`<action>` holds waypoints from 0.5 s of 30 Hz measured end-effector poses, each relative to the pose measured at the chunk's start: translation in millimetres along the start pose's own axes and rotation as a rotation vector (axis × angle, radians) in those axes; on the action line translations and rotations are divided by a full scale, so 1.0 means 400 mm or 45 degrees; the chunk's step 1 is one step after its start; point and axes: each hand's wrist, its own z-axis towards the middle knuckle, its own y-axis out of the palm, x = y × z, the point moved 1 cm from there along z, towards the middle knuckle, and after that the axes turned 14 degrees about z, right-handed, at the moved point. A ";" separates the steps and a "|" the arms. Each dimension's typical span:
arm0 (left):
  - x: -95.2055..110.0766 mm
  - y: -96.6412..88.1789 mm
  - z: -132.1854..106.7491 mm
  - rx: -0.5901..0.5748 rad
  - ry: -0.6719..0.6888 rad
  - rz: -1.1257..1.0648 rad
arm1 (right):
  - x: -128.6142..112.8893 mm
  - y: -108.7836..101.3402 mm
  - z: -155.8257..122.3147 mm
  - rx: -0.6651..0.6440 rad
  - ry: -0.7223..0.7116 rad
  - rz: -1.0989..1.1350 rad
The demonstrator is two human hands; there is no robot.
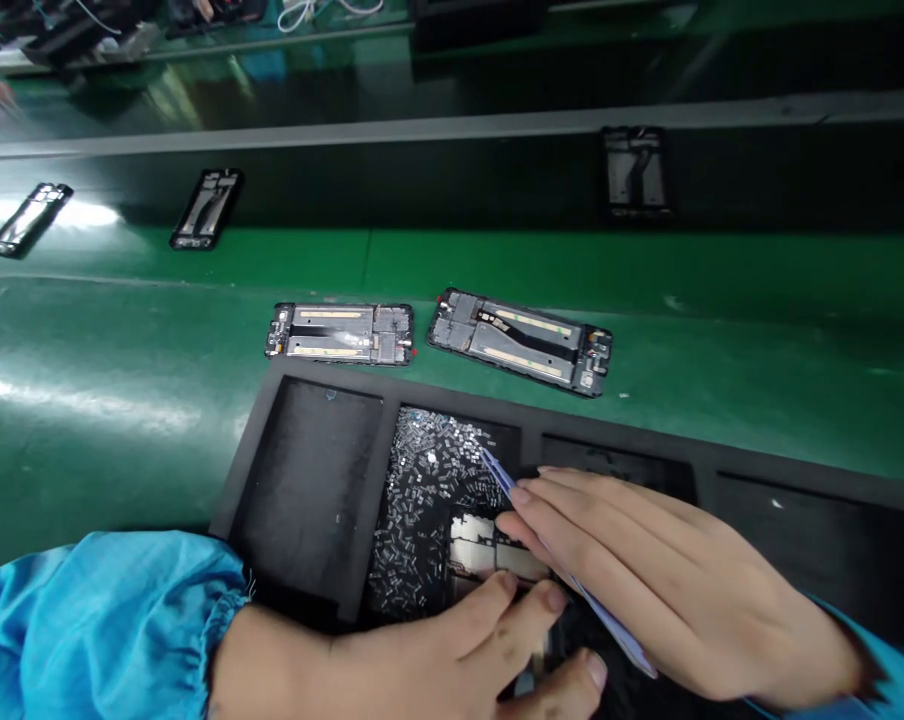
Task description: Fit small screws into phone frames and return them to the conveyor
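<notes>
Action right over the black foam tray [452, 388]!
Right hand [669, 570] has its fingers closed along a thin blue strip [579, 580]; left hand [414, 650] curls at a silver metal piece [489, 548], grip unclear, among tiny parts [422, 500] in the tray. Phone frames [523, 342] lie beyond on the green belt [122, 480].

You wear a loose, glossy, bright-blue fabric sleeve [84, 620] on your left arm, puffed and creased, closed by a ruched elastic cuff [231, 610] just behind your bare left hand [392, 660]. A matching blue sleeve [902, 685] shows beyond your bare right hand [684, 570], with only its edge in view.
</notes>
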 end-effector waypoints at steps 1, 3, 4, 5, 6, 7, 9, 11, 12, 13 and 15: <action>0.003 0.002 0.000 -0.004 -0.001 -0.003 | 0.000 0.001 -0.001 -0.018 0.007 0.007; 0.009 0.008 -0.002 0.013 -0.016 -0.034 | -0.001 0.001 0.000 -0.039 0.019 0.004; 0.012 0.011 -0.002 0.032 -0.028 -0.050 | -0.001 0.000 0.003 -0.040 0.017 -0.008; 0.015 0.013 -0.002 0.043 -0.036 -0.064 | -0.002 -0.003 0.008 -0.046 0.009 -0.024; 0.016 0.015 -0.002 0.050 -0.042 -0.075 | -0.004 -0.006 0.015 -0.062 -0.006 -0.041; 0.017 0.015 -0.001 0.054 -0.047 -0.082 | -0.005 -0.010 0.023 -0.084 -0.022 -0.058; 0.017 0.013 0.000 0.059 -0.056 -0.100 | -0.009 -0.016 0.040 -0.117 -0.044 -0.093; 0.020 0.011 0.002 0.069 -0.074 -0.117 | -0.013 -0.018 0.053 -0.139 -0.050 -0.120; 0.023 0.011 0.002 0.077 -0.087 -0.120 | -0.015 -0.017 0.057 -0.138 -0.046 -0.133; 0.029 0.012 0.002 0.079 -0.100 -0.120 | -0.016 -0.016 0.059 -0.138 -0.047 -0.145; 0.041 0.018 0.002 0.091 -0.132 -0.121 | -0.018 -0.014 0.060 -0.127 -0.051 -0.141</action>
